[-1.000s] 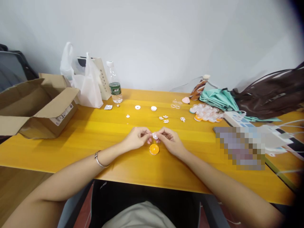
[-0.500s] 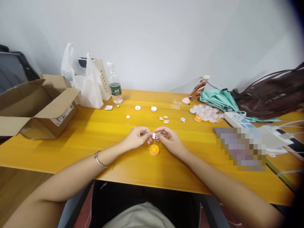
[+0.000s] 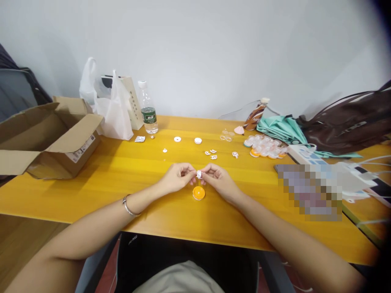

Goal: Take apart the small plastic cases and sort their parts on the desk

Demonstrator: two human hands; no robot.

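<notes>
Between the fingertips of my left hand [image 3: 184,177] and my right hand [image 3: 217,181] is a small white plastic piece [image 3: 199,174]. Both hands pinch it, one from each side, a little above the table; its finer shape is too small to make out. Just below it on the table lies a round orange case [image 3: 198,192] with a pale rim. Beyond my hands are several small white openwork pieces [image 3: 213,157], a white disc [image 3: 198,141], a white ring [image 3: 177,139] and a tiny white part [image 3: 165,150].
An open cardboard box [image 3: 76,148] stands at left, beside a white plastic bag [image 3: 113,118] and a water bottle [image 3: 149,112]. Toward the right are clear rings [image 3: 226,135], a pile of clear and orange cases [image 3: 265,145], a brown drink bottle [image 3: 255,114], a blurred-out flat object [image 3: 308,193] and a power strip [image 3: 314,156].
The small white piece has turned slightly between my fingertips and shows a more solid side. My hands stay in nearly the same place; the things on the table have not moved.
</notes>
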